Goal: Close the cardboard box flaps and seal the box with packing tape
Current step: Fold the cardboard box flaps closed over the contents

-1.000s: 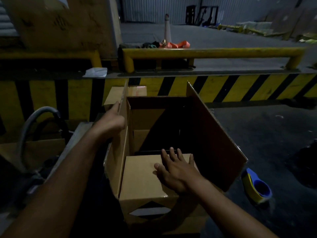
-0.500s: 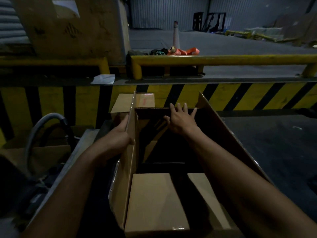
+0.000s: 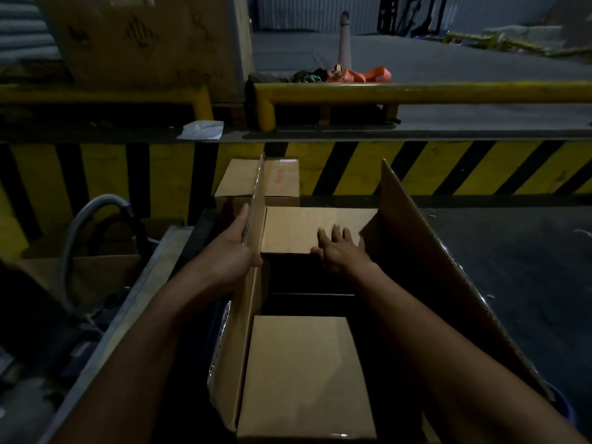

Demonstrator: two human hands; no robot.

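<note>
A brown cardboard box (image 3: 307, 373) stands open below me. Its near short flap (image 3: 304, 376) lies folded flat. The far short flap (image 3: 304, 229) is folded down too, and my right hand (image 3: 339, 251) presses flat on its near edge, fingers spread. My left hand (image 3: 237, 248) grips the upright left long flap (image 3: 253, 251), thumb inside and fingers outside. The right long flap (image 3: 448, 283) stands up and leans outward. A dark gap shows between the two short flaps. No tape is in clear view.
A smaller closed carton (image 3: 256, 181) sits just beyond the box. A yellow-and-black striped barrier (image 3: 448, 168) and yellow rail (image 3: 416, 91) run across behind. A grey hose (image 3: 83, 229) and metal ledge (image 3: 144, 283) lie left. Dark floor (image 3: 528, 251) spreads right.
My right hand went from the near flap to the far flap and pulled it down flat over the opening. My left hand stayed on the left long flap.
</note>
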